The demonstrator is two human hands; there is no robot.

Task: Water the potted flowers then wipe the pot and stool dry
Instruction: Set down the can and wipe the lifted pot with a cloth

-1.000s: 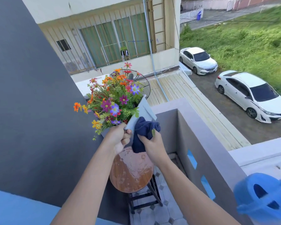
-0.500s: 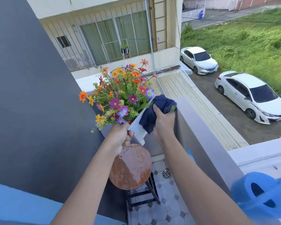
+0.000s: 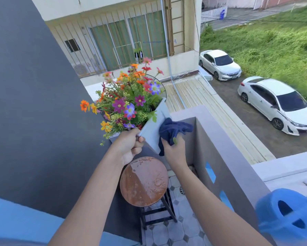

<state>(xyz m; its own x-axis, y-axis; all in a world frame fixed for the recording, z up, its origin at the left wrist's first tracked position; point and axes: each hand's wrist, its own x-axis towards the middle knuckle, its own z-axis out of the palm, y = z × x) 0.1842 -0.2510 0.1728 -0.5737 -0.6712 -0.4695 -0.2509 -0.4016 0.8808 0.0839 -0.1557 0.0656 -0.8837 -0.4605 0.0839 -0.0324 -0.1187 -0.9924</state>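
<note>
A pale grey square pot (image 3: pixel 155 127) full of colourful flowers (image 3: pixel 129 102) is held up in the air, tilted, above a round brown stool (image 3: pixel 144 181). My left hand (image 3: pixel 129 146) grips the pot's near rim corner. My right hand (image 3: pixel 174 151) holds a dark blue cloth (image 3: pixel 172 130) bunched against the pot's right side. The stool's seat is wet, with drops and puddles on it.
A grey balcony parapet (image 3: pixel 225 144) with blue cut-outs runs along the right. A dark wall (image 3: pixel 33 103) stands on the left. A blue watering can (image 3: pixel 287 215) sits at the lower right on the ledge. The tiled floor (image 3: pixel 177 231) lies below, and cars are parked far below.
The cloth slid up the pot's side toward its rim, then back down to mid-side. The pot stayed lifted and tilted in my left hand.
</note>
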